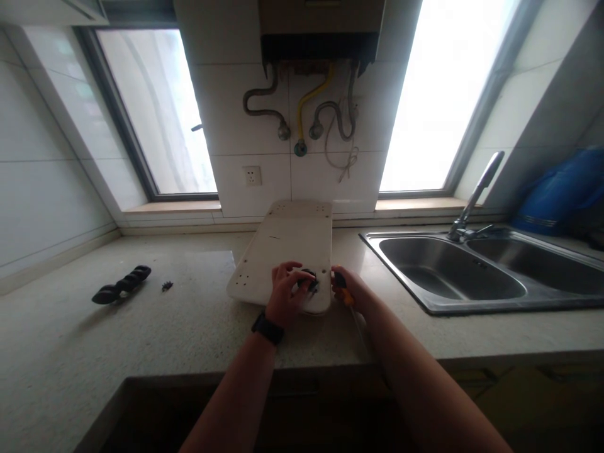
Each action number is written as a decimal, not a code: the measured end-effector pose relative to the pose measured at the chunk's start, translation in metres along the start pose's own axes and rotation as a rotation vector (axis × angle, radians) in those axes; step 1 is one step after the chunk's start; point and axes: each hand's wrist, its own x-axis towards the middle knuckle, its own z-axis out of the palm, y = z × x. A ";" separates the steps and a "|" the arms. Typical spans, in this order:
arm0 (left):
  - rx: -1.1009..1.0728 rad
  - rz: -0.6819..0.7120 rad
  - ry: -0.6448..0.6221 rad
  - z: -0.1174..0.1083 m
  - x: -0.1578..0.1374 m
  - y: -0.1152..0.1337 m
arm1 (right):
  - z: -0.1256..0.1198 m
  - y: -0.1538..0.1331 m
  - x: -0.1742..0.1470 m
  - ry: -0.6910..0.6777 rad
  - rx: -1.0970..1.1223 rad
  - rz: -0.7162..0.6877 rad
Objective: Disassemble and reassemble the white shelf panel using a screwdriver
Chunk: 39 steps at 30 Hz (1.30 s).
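- Left hand (285, 292): thumb and index finger clamped on a black piece (307, 277), other fingers bent above the board; the piece is partly covered, exact shape unclear.
- Black piece sits on the near right corner area of the pale board (295, 236).
- Right hand (353, 286): fingers wrapped round the black and orange handle of a screwdriver (348, 298), its shaft pointing back toward the counter's near edge. Fingertips at the board's right edge; contact cannot be told.
- Left wrist: black watch (267, 328).
- Board lies flat on the counter (189, 343), far end near the wall, small holes at its corners, one short dark line on its upper face.
- Left of board, well apart: black wheels (121, 285) in a row; just right of them, a small heap of dark screws (167, 286), details too small to read.
- Right of board: steel sink (436, 277) with two basins, tap (481, 189) behind.
- Wall behind board: socket (251, 176), hoses and a yellow pipe (311, 94).
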 end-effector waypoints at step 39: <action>0.185 -0.062 -0.124 -0.062 -0.039 0.002 | -0.004 0.013 0.008 -0.130 -0.171 -0.012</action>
